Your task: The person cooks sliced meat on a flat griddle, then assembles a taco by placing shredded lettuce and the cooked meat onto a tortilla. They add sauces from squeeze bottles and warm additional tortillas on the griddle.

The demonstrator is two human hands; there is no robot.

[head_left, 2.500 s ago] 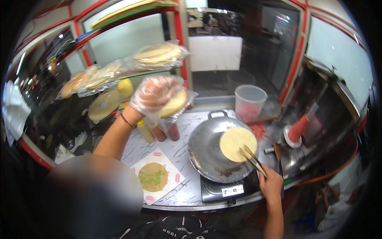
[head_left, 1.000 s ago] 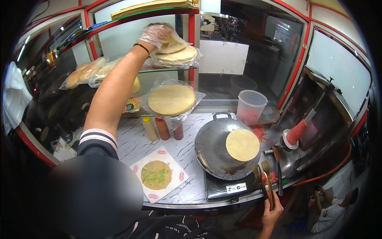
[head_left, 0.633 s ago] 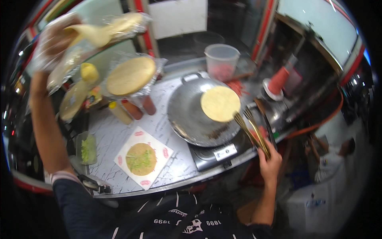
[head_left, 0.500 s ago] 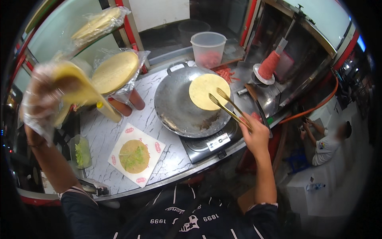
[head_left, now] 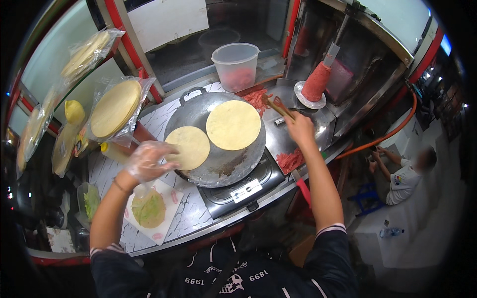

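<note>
My left hand (head_left: 153, 161), in a clear plastic glove and slightly blurred, is at the left edge of a round flatbread (head_left: 189, 147). Its fingers are apart, the tips over the bread's rim. That bread lies flat on the left side of a dark wide pan (head_left: 226, 171), overhanging its edge a little. Beside it in the pan lies a second flatbread (head_left: 233, 125). Bare, my right hand (head_left: 300, 128) grips gold-coloured tongs (head_left: 276, 107), their tips at shredded red meat (head_left: 256, 99) behind the pan.
A flatbread with lettuce (head_left: 149, 208) rests on white paper at front left. Stacked flatbreads (head_left: 115, 109) in plastic, a yellow-capped bottle (head_left: 115, 153) and a lettuce tub (head_left: 89, 201) stand left. Behind are a clear bucket (head_left: 236, 67) and a meat cone (head_left: 316, 83). A seated person (head_left: 405, 181) is at right.
My left hand came down from the stacked flatbreads to the pan, where a second flatbread now lies. My right hand moved the tongs off the first flatbread to the shredded meat.
</note>
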